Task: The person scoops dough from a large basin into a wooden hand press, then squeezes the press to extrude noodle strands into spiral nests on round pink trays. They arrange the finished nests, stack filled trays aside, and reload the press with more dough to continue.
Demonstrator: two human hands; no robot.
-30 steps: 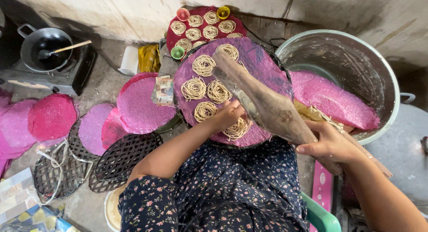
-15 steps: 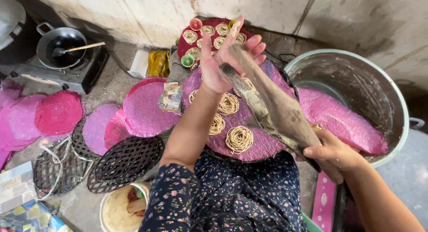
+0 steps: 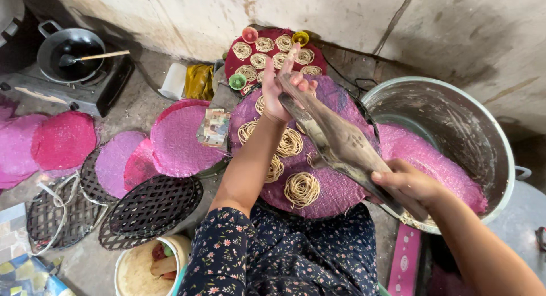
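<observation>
My right hand (image 3: 405, 181) grips the near end of a long grey-brown press tool (image 3: 340, 141) held at a slant over a round pink woven mat (image 3: 335, 189). My left hand (image 3: 282, 85) is raised with its fingers around the tool's far end. Several coiled noodle nests (image 3: 302, 189) lie on the mat under my arms. Behind it, against the wall, a dark red round mat (image 3: 234, 60) carries more nests.
A large metal pot (image 3: 455, 125) holding another pink mat stands at the right. Pink mats (image 3: 181, 138) and black woven trays (image 3: 152, 204) lie at the left. A pan with a spoon (image 3: 73, 52) sits on a stove. A pale bucket (image 3: 142, 268) stands near my knee.
My left hand lifted off the nests on the mat and rose to the tool's far end. The view shifted slightly; my right hand kept its grip.
</observation>
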